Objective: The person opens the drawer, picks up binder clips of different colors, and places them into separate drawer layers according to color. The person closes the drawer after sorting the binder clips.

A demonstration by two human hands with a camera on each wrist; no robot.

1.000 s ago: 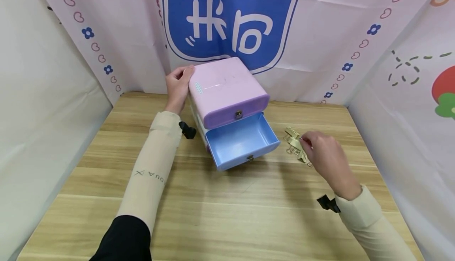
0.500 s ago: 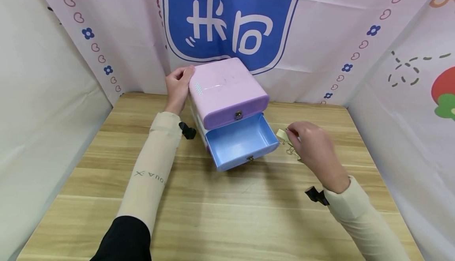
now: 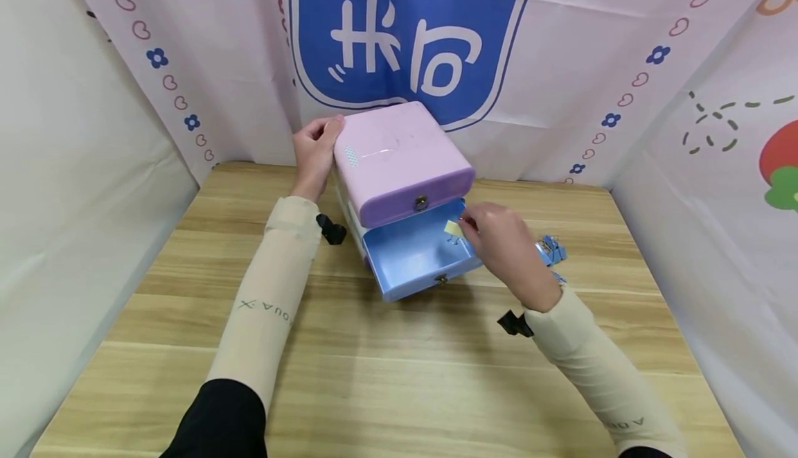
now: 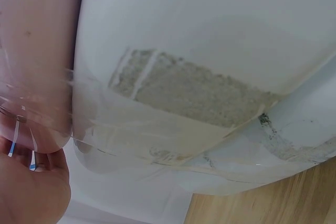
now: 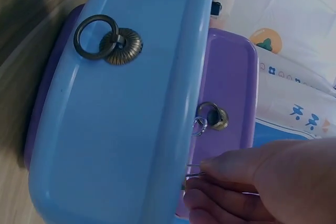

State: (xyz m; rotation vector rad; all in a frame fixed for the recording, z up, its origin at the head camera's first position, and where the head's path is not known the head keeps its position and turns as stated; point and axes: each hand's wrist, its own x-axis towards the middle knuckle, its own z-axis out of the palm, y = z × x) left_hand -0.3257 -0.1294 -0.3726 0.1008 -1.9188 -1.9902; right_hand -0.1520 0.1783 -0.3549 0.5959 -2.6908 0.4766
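Note:
A small drawer box [image 3: 399, 150] with a pink top and purple upper front stands at the back of the table. Its lower blue drawer [image 3: 402, 264] is pulled out. My left hand [image 3: 314, 153] holds the box's back left corner, with fingers curled. My right hand [image 3: 508, 247] pinches a gold binder clip [image 3: 453, 229] by its wire handle, over the right part of the blue drawer. In the right wrist view the blue drawer front [image 5: 121, 119] with its ring pull hides most of the clip. Whether other gold clips lie behind the right hand cannot be seen.
Blue binder clips [image 3: 552, 250] lie on the wooden table [image 3: 374, 375] just right of my right hand. A printed cloth [image 3: 542, 77] hangs close behind the box, and white side walls flank the table.
My right hand has moved left from the gold clips on the table to above the drawer, carrying a gold binder clip. The blue clips have come into sight. My left hand stays on the box.

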